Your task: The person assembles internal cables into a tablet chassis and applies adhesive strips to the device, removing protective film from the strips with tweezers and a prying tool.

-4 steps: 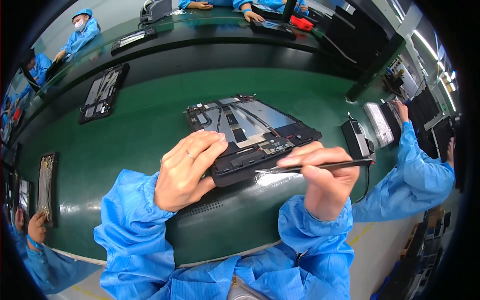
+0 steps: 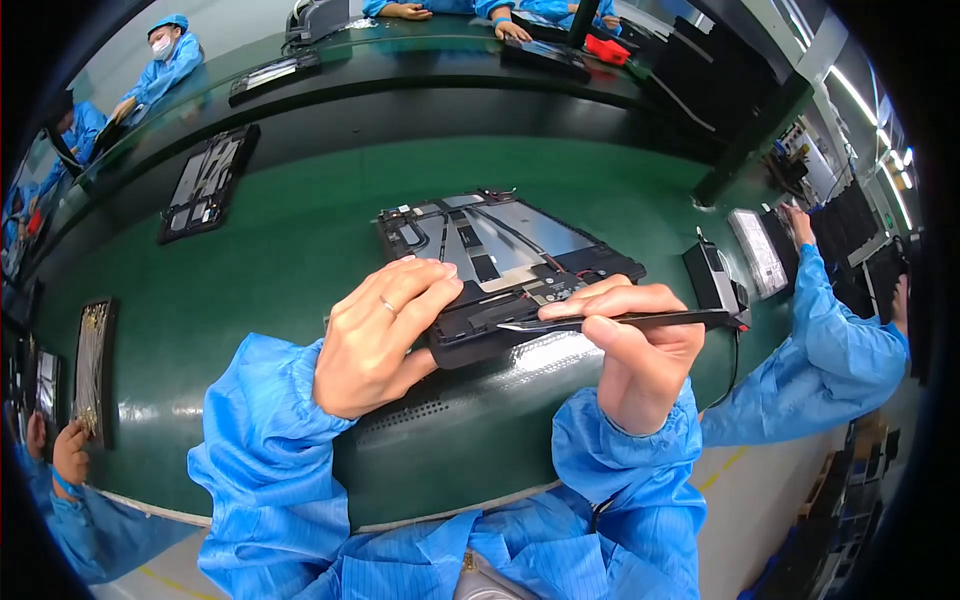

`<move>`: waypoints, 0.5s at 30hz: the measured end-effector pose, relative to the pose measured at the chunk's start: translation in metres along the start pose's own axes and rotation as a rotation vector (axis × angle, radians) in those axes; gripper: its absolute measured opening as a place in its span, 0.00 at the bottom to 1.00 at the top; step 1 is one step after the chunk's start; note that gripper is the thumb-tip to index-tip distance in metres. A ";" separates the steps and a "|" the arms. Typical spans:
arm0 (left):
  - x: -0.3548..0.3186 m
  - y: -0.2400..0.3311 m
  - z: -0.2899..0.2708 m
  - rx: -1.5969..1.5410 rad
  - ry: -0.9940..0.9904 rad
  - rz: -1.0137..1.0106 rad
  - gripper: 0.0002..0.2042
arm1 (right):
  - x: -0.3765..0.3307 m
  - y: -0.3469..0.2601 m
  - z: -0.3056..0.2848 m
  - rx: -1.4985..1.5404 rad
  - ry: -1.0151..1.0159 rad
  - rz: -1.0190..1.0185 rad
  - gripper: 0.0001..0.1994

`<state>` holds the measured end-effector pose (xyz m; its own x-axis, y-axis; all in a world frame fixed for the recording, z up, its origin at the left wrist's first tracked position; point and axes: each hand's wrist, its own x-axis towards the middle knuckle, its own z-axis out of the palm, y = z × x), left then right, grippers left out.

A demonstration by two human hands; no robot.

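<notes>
A glossy green tabletop [image 2: 300, 230] spans the foreground, and near its middle sits an opened flat electronic device [image 2: 480, 250], black-framed, with smooth silvery plates [image 2: 555, 232] and slim dark cables [image 2: 511, 233]. It looks stiff and fairly light; its frame should bear a grip, while the cables seem fragile. The left hand [image 2: 380, 340] grips its near-left corner; the right hand [image 2: 645, 345] pinches slender tweezers [image 2: 565, 323] over the near edge. Farther left lies a similar device [image 2: 208, 185].

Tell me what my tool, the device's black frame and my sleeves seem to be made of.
Tool: likely metal; its tip shines silver, the rest is dark, perhaps coated. Frame: probably plastic, matte black with a dull surface. Sleeves: apparently thin synthetic cloth, given their soft sheen and creases.
</notes>
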<state>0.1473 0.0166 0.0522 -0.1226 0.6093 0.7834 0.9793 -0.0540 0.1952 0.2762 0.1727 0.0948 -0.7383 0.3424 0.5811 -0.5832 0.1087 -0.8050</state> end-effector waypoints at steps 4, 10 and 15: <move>0.002 0.000 0.003 0.008 -0.002 -0.007 0.24 | 0.001 0.004 -0.001 0.034 0.009 -0.022 0.05; 0.003 -0.003 0.008 -0.026 -0.044 -0.016 0.26 | 0.002 0.007 -0.004 0.038 0.017 -0.030 0.05; 0.005 -0.005 0.015 -0.005 -0.003 -0.002 0.24 | 0.003 0.010 -0.009 0.034 0.011 -0.049 0.05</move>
<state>0.1444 0.0318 0.0469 -0.1238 0.6120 0.7811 0.9782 -0.0570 0.1997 0.2711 0.1836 0.0871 -0.7052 0.3477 0.6179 -0.6295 0.0939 -0.7713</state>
